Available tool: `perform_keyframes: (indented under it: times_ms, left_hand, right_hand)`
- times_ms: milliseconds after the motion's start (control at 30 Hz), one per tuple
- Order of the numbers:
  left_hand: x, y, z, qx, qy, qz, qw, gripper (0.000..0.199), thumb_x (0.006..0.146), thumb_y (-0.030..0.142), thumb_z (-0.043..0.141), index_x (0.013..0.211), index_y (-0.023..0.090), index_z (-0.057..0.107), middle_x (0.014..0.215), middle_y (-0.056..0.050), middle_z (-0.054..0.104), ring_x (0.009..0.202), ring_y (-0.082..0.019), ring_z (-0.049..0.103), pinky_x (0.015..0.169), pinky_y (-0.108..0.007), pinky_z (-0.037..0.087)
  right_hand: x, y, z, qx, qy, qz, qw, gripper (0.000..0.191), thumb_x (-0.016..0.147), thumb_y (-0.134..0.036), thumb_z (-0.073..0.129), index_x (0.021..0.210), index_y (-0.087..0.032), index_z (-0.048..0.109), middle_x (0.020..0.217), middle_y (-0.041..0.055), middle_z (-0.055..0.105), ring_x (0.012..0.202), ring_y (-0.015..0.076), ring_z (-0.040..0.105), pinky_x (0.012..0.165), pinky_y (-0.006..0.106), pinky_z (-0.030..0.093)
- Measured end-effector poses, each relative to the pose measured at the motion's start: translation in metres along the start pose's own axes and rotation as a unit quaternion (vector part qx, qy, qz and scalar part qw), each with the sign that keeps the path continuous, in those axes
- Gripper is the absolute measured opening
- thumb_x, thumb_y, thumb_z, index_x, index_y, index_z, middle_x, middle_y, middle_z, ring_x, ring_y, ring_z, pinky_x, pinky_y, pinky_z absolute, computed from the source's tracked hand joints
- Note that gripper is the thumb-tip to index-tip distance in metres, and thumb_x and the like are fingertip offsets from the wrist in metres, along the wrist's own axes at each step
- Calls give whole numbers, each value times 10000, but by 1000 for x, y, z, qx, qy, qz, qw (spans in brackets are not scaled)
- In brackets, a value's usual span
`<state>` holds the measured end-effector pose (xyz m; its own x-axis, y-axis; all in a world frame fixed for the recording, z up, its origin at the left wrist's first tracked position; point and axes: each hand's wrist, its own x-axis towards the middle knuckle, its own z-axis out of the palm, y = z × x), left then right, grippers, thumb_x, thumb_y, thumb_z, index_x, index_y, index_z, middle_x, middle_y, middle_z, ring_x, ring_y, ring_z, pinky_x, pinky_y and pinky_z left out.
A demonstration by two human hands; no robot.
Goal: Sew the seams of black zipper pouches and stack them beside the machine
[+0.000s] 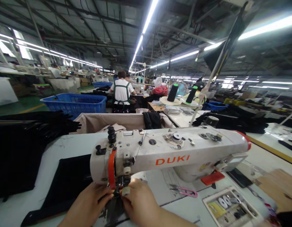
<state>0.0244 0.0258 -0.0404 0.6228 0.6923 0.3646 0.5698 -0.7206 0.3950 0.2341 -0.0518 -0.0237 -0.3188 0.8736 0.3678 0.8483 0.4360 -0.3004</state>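
A white sewing machine [148, 154] with orange DUKI lettering stands across the table. Under its head, at the needle and presser foot [116, 191], both hands meet. My left hand [89, 201] is closed, thumb and index finger pinched just left of the foot. On the other side, my right hand [138, 200] has its fingers curled in close to the foot, a pale band round one finger. Whatever the fingertips hold is too small or hidden to make out. Black fabric [67, 176] lies flat on the table, left of the machine head and partly behind my left hand.
Pink-handled thread snips [183, 191] lie right of my right hand, near a parts tray [231, 208]. A heap of black fabric [18, 151] hangs at the left. Behind stand a cloth-lined bin [89, 121], a blue basket [75, 104] and black thread cones [172, 93]. A person [121, 91] sits ahead.
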Motion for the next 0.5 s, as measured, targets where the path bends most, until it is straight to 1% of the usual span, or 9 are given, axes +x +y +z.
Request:
perform_keyframes:
  times_ms: [133, 233, 367, 500]
  left_hand:
    - [1, 4, -4, -24, -11, -2, 1000, 106, 831, 268, 661, 876, 298, 752, 968, -1, 751, 898, -196, 718, 834, -271, 591]
    - [0, 4, -5, -30, -6, 2, 1000, 94, 838, 299, 665, 872, 305, 753, 958, 2, 752, 909, -199, 718, 858, -277, 589]
    - [1, -1, 0, -22, 11, 1, 1000, 92, 820, 304, 692, 883, 314, 759, 948, 8, 757, 873, -202, 726, 823, -267, 600]
    - [4, -10, 4, -12, 11, 10, 1000, 122, 837, 343, 683, 928, 310, 758, 1012, -4, 753, 925, -211, 724, 860, -285, 599]
  right_hand:
    - [0, 2, 5, 1, 4, -22, 1000, 93, 828, -164, 596, 890, -228, 621, 891, 3, 687, 802, 181, 617, 684, 249, 411]
    - [1, 4, 7, -2, 10, -32, 999, 101, 816, -169, 589, 890, -233, 615, 871, -2, 689, 791, 181, 625, 678, 248, 415]
    - [3, 6, 10, -16, 32, -28, 999, 94, 856, -174, 559, 906, -233, 612, 868, 2, 690, 786, 182, 633, 666, 251, 427]
    - [7, 6, 18, -35, 59, -44, 997, 109, 838, -173, 581, 935, -209, 616, 881, 31, 687, 796, 198, 633, 666, 267, 449]
